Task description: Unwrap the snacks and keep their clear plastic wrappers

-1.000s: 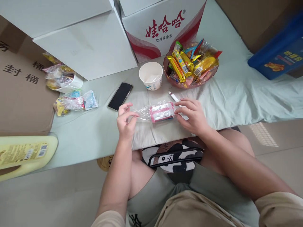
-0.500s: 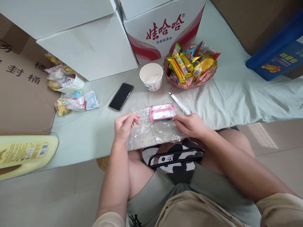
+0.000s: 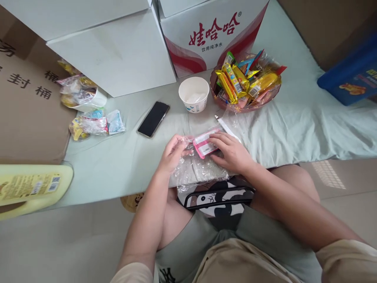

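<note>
A small pink-and-white snack packet (image 3: 203, 147) lies tilted on a sheet of clear plastic film (image 3: 191, 169) near the table's front edge. My right hand (image 3: 231, 154) has its fingers bent over the packet's right part, with the thumb by the lower edge. At the packet's left, my left hand (image 3: 174, 154) is closed on crinkled film between thumb and fingers. A slim white-handled tool (image 3: 226, 127), perhaps a knife, lies just beyond my right hand, its lower end close to the fingers.
A white paper cup (image 3: 194, 106) stands behind the film, beside a bowl (image 3: 250, 107) heaped with wrapped snacks. To the left are a phone (image 3: 153, 119) and wrapped sweets (image 3: 94, 125). White boxes (image 3: 114, 59) line the back; a yellow jug (image 3: 35, 184) lies at far left.
My right hand has moved from the packet's right corner over onto it, and the packet has turned. My left hand has come right and taken hold of the film. The view has shifted slightly.
</note>
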`<state>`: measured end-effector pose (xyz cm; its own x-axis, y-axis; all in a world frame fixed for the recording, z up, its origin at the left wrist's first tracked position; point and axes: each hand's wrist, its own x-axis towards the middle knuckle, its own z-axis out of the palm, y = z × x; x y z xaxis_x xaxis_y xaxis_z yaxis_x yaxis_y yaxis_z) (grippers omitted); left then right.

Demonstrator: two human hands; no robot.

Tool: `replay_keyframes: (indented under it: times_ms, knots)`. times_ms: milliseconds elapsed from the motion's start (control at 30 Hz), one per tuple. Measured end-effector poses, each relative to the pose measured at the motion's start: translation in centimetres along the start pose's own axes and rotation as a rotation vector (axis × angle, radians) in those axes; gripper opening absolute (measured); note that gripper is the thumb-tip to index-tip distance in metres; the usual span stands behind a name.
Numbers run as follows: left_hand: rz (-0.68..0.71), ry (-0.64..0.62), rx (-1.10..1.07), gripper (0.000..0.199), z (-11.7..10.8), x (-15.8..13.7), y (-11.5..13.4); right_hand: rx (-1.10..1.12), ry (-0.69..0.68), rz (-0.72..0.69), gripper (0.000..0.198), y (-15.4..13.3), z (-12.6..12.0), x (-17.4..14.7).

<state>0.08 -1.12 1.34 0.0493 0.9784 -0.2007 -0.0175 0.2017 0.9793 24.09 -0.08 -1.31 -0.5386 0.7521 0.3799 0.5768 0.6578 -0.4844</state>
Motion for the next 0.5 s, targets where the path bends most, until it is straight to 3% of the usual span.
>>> replay_keyframes:
  times_ms: [100,267,500]
  knots:
    - [-0.099,0.063,-0.247,0.045,1.0,-0.2,0.9,0.023,-0.002,0.02,0.053,-0.1,0.2,0.0]
    - [-0.189,-0.001,-0.386,0.056,1.6,-0.2,2.2,0.167,0.072,0.073,0.05,0.0,0.0,0.1]
    - [-0.221,0.357,-0.178,0.032,1.2,0.9,1.5,0.286,0.207,0.176,0.028,0.2,-0.8,0.3]
